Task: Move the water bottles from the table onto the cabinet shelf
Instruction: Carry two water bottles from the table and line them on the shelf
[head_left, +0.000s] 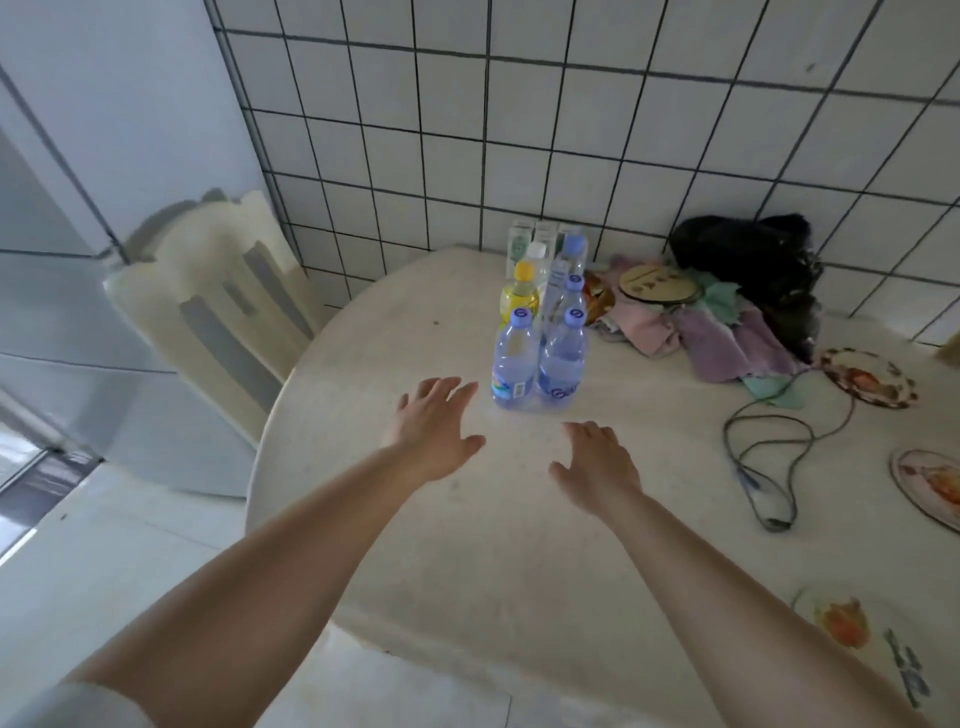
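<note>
Left hand's fingers (447, 388) were spread wide, holding nothing, tips just beside the nearest bottle (514, 358); right hand (597, 457) was likewise relaxed and empty, a bit further back, both hovering over the table (415, 545). Looked like a two-handed reach, one bottle apiece probably. The bottles stood upright in a tight cluster toward the wall, blue caps in front, a yellow one (519, 293) behind. Cloths (717, 332), cable (769, 467) and plates lay to the right. No cabinet in sight.

Open hands (511, 449) near bottles (540, 358), table (467, 545)
</note>
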